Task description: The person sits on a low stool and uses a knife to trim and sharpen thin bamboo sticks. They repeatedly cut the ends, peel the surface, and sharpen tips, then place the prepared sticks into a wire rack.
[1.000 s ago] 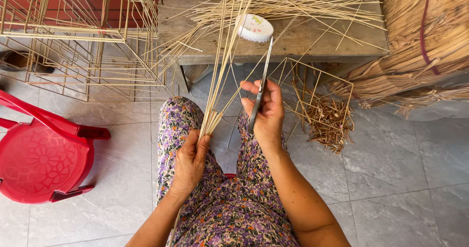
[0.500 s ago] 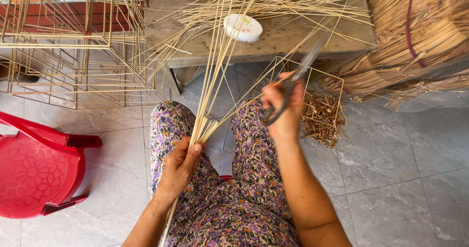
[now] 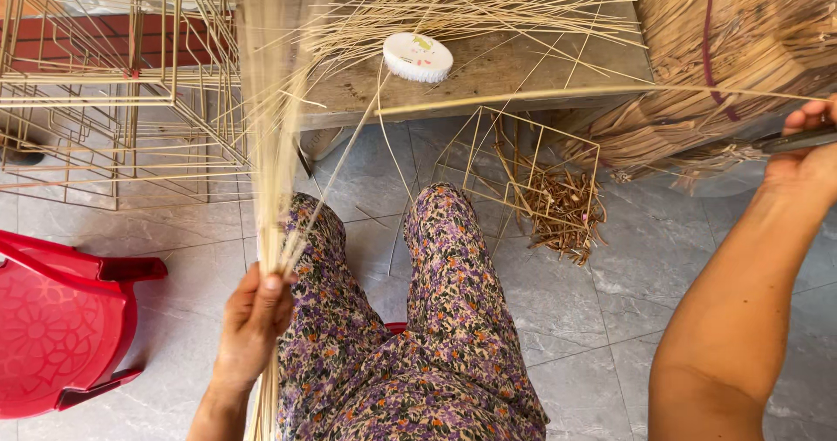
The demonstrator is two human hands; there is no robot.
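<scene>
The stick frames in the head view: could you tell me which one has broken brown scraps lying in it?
The small open frame on the floor right of the knees, beneath the table edge. The stacked frames at left hold no scraps.

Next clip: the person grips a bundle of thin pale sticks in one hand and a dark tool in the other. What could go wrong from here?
1. The left hand grips the bundle of thin pale sticks only near its lower end; the blurred upper lengths may splay or slip loose.
2. The right hand holds a dark metal tool at the frame edge, half out of view; it might nick a finger.
3. The single long pale stick stretching over the wooden table might snag loose sticks there.
</scene>
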